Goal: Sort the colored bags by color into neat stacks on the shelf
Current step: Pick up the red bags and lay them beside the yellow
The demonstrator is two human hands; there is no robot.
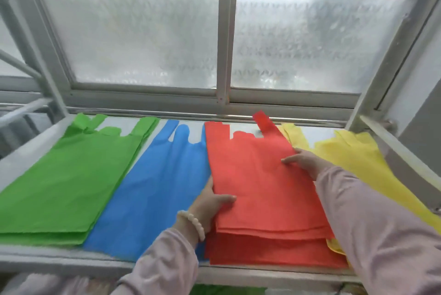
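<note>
Two hands are flanking the red stack (257, 189), its long axis running away from them: left hand (211, 202) is pinching its edge, thumb on top; right hand (304, 162), farther out, is pressing flat-fingered.

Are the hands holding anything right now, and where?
Both are on the red stack: the left hand grips its left edge, thumb on top; the right hand rests on its right edge.
</note>
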